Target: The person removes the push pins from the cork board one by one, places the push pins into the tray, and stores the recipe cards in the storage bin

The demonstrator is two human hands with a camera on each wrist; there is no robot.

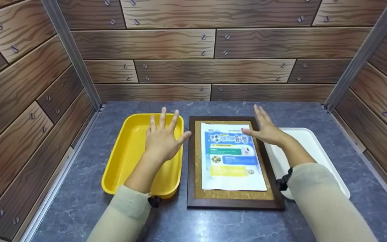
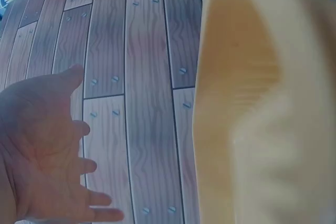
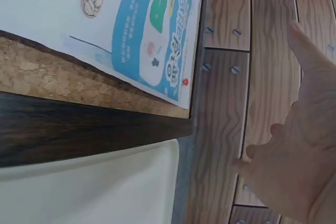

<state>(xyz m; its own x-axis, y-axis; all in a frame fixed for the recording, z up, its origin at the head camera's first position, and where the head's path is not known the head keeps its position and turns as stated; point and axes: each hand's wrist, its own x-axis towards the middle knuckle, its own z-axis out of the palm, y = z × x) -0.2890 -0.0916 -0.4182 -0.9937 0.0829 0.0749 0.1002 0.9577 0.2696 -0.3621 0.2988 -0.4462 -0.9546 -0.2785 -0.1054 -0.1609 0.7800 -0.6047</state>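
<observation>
My left hand (image 1: 161,141) hovers over the yellow tray (image 1: 119,164), fingers spread and holding nothing. In the left wrist view the palm of that hand (image 2: 42,145) shows beside the blurred yellow tray wall (image 2: 236,56). A dark-framed cork board (image 1: 198,168) lies on the table, bearing a printed poster (image 1: 232,185) with Chinese lettering. My right hand (image 1: 269,131) is above the board's upper right corner, fingers extended and nothing in its grasp. A red pushpin (image 3: 185,82) shows at a corner of the poster in the right wrist view.
A white tray (image 1: 306,143) lies right of the board, partly covered by my right forearm. The grey marbled tabletop (image 1: 72,198) is enclosed by wood-patterned walls (image 1: 180,43) at the back and both sides.
</observation>
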